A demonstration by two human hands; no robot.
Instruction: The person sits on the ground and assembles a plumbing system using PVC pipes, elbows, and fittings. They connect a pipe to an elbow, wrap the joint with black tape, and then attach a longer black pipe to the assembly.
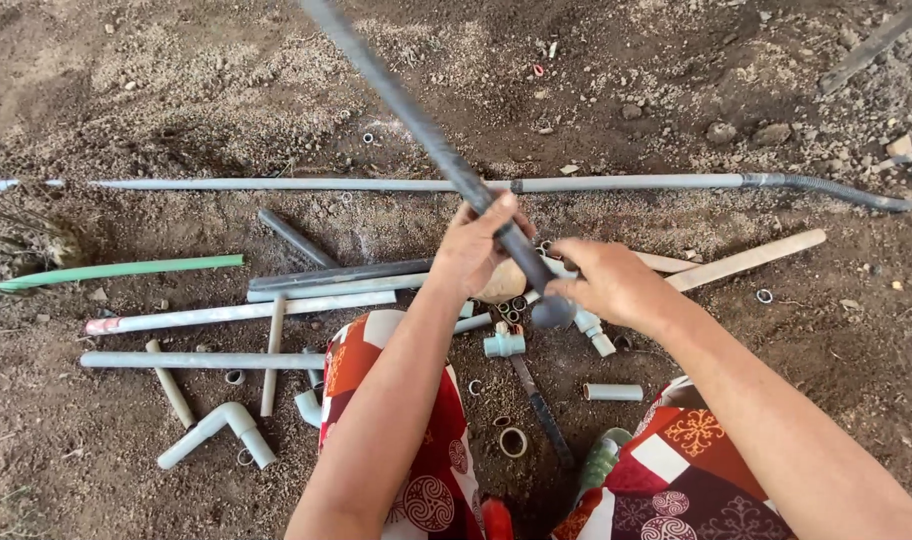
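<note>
Both my hands grip a long dark grey pipe [406, 110] that slants from the top middle down toward me. My left hand [479, 250] wraps around it higher up. My right hand [606, 282] holds its near end, where a dark round fitting [554, 312] sits. Under my hands lie a light tee fitting [504, 344] and a short white connector [594, 332] on the dirt.
A long grey pipe [376, 184] runs across the ground. Several pipe lengths [236, 315], a green pipe [116, 271], an elbow piece [216, 428], a short tube [613, 392], rings [513, 441], a hacksaw blade [538, 405] and a wooden stick [746, 260] lie about. My knees in patterned cloth [416, 440] frame the bottom.
</note>
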